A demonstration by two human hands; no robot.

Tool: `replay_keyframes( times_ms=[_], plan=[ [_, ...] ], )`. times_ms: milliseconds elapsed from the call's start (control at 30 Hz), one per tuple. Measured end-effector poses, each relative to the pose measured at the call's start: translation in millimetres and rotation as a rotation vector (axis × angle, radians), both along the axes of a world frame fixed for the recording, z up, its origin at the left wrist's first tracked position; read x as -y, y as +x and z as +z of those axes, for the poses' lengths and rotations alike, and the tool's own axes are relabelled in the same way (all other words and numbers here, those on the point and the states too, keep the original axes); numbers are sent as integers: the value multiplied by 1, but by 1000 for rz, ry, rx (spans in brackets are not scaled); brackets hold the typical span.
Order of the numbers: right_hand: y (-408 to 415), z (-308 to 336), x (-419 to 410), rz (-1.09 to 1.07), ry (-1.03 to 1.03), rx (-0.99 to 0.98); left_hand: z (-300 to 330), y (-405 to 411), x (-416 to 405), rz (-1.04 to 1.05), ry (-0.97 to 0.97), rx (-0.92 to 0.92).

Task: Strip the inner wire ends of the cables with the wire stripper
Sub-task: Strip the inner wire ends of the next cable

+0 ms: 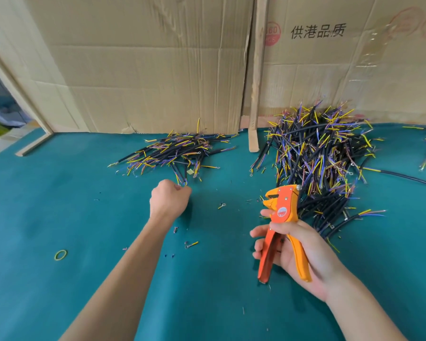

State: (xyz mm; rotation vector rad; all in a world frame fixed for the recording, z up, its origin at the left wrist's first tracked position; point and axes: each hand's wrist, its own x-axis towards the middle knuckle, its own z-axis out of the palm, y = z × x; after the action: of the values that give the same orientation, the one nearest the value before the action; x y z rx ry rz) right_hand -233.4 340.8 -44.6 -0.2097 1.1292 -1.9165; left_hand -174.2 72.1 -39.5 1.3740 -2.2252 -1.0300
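Left hand (170,198) pinched on a light, floppy cable (180,174) at the smaller pile's (175,151) edge; right hand (296,252) curled around the wire stripper (282,227). Best gripped by black sheath.

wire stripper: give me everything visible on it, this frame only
The wire stripper is orange, apparently plastic-bodied, with a lighter orange-yellow front jaw and right handle, a redder left handle, a round red-and-white label on the body and a metal knob at the top of the head. The right hand grips it off the green table cover, head up and tilted slightly left, handles spread. The jaws look slightly parted with no wire in them. It sits just left of the larger cable pile, apart from it.
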Motion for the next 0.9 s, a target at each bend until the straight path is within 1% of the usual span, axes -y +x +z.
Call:
replay_keyframes(
  times_ms=[67, 267, 333, 433, 533, 600, 700, 800, 900],
  plan=[
    [-1, 0, 0, 7, -3, -1, -3, 14, -10, 10, 7, -87],
    [-1, -1, 0, 19, 5, -10, -10, 38, -57, -18, -189, -213],
    [0, 0, 0, 19, 5, -2, -14, 43, -75, -3, -246, -230],
    [-1, 1, 1, 20, 15, -1, -18, 48, -107, -30, -263, -261],
    [-2, 2, 1, 41, 43, -20, -19, 56, -138, -160, -254, -277],
    [-2, 2, 0, 72, 57, -40, -18, 62, -156, -280, -303, -264],
    [-4, 2, -1, 97, 79, -43, -15, 73, -177, -487, -490, -320],
    [-3, 5, -1, 115, 67, -42, -18, 82, -188, -595, -665, -367],
    [-3, 3, 0, 91, 40, -36, -26, 90, -189, -662, -727, -353]
  ],
)
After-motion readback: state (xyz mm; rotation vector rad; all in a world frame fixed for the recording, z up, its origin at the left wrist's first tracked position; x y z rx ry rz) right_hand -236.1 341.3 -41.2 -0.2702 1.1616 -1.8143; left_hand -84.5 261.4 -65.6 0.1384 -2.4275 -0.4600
